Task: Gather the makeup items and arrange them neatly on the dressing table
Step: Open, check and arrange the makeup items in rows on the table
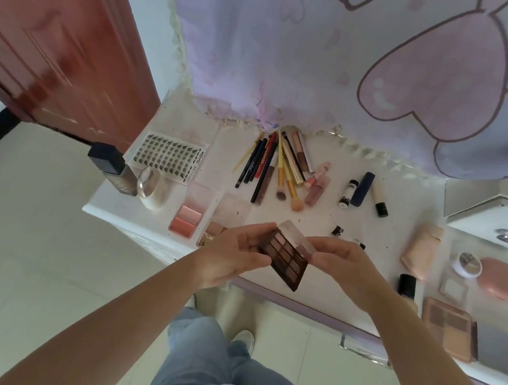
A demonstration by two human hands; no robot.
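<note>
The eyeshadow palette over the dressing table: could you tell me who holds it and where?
Both hands hold the eyeshadow palette: the left hand grips its left edge, and the right hand pinches its clear lid at the upper right corner.

Brown-shaded eyeshadow palette (pixel 285 257), heart-patterned lilac cloth (pixel 334 55)

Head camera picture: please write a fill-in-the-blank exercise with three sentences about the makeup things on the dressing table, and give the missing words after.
1. The dark brown eyeshadow palette is held by ____ hands.
2. The white sheet of false lashes lies to the ____ of the fanned pencils and brushes.
3. The round pink compact has its lid ____.

Missing words: both; left; closed
</note>
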